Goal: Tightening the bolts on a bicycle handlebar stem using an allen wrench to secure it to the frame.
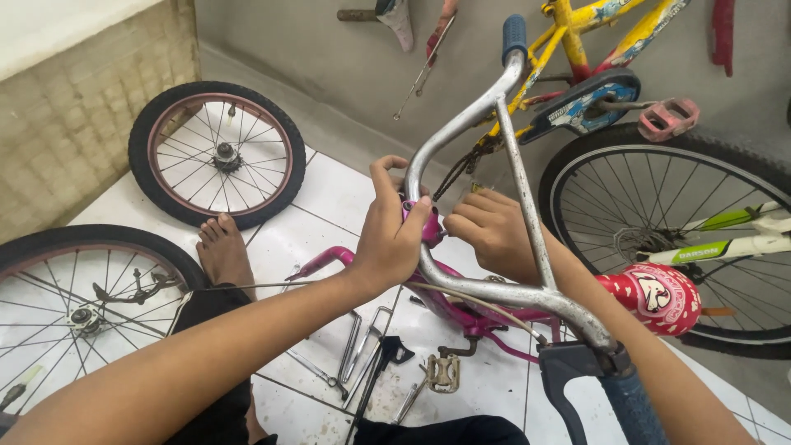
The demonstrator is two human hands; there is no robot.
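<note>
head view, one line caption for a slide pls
Both hands, left hand and right hand, grip the silver handlebar at a pink bike frame, loose wheels on tiles.

The left hand [394, 239] covers the pink stem [432, 229], so its clamp cannot be seen. The lower blue grip [633, 412] and the near wheel [74, 305] are cut off by the picture's edges.

Bicycle repair workshop: loose wheels [217, 154], scattered tools [362, 350], bikes [659, 222] around.
</note>
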